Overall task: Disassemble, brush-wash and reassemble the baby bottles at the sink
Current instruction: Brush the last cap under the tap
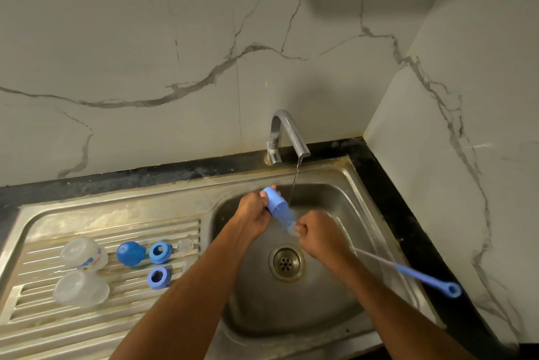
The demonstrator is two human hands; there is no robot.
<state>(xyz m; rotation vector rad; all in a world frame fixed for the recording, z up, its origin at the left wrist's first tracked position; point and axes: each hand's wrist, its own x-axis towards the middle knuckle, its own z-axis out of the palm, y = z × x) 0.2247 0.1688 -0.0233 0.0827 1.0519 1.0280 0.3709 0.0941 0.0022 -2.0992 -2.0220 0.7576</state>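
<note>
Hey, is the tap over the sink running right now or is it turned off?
Running. A thin stream of water falls from the spout of the curved steel tap into the stainless steel sink basin.

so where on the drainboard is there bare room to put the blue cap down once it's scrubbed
Bare ridges lie along the drainboard's near edge, below the lower clear bottle and lower blue ring. The strip behind the parts is free too. The middle, around the dome cap, is crowded.

Drainboard count: two clear bottle bodies (84, 253) (81, 289), two blue collar rings (160, 252) (158, 277), one blue cap (130, 253), possibly one clear teat (185, 245). One brush (408, 271).
</note>
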